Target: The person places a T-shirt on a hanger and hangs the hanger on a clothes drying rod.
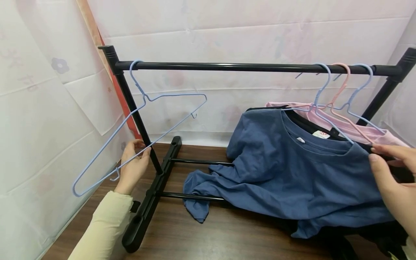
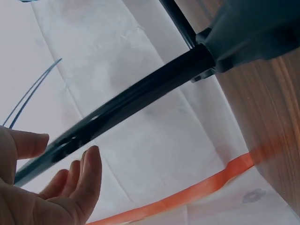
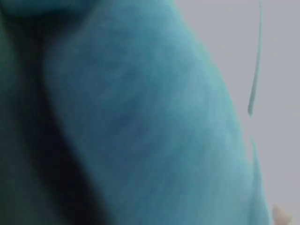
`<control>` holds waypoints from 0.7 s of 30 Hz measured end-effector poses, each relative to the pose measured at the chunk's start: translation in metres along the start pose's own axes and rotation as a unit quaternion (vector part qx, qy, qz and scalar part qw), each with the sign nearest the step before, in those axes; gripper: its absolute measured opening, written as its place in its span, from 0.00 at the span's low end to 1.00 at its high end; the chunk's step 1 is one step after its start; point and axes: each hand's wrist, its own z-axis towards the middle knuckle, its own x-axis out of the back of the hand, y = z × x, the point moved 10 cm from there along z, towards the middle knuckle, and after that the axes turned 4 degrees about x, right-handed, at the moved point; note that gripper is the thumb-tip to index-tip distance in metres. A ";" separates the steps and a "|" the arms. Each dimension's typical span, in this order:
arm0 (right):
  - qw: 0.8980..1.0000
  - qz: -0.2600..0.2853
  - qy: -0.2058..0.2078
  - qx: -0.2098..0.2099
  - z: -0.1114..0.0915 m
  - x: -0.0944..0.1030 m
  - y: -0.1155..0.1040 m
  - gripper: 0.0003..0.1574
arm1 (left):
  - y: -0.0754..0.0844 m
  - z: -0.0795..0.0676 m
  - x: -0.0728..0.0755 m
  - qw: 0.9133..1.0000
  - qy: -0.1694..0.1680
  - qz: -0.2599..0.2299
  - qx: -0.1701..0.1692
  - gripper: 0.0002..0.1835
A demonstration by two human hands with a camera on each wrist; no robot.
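My left hand [image 1: 134, 166] is at the left upright post [image 2: 126, 105] of a black clothes rack, its thumb on one side and its fingers curled round the other. An empty light-blue hanger [image 1: 113, 133] hangs from the rail in front of that hand. At the right, my right hand [image 1: 398, 177] pinches the shoulder of a blue T-shirt [image 1: 276, 159] between thumb and forefinger. This shirt hangs on a blue hanger [image 1: 320, 92], its left side drooping onto the lower bars. Blurred blue cloth [image 3: 154, 117] fills most of the right wrist view.
The black rail [image 1: 221, 66] spans the rack. Behind the blue shirt hang a black garment [image 1: 300, 121] on a pink hanger [image 1: 342, 85] and a pink garment [image 1: 394, 137] on another blue hanger [image 1: 362, 86]. The rack's foot [image 1: 139, 224] stands on a brown wooden table [image 1: 182, 234], with pale sheeting behind.
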 end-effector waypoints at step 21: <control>0.978 0.039 -0.173 0.110 -0.008 -0.149 -0.089 0.29 | 0.040 -0.025 -0.075 0.980 -0.181 0.051 -0.068 0.25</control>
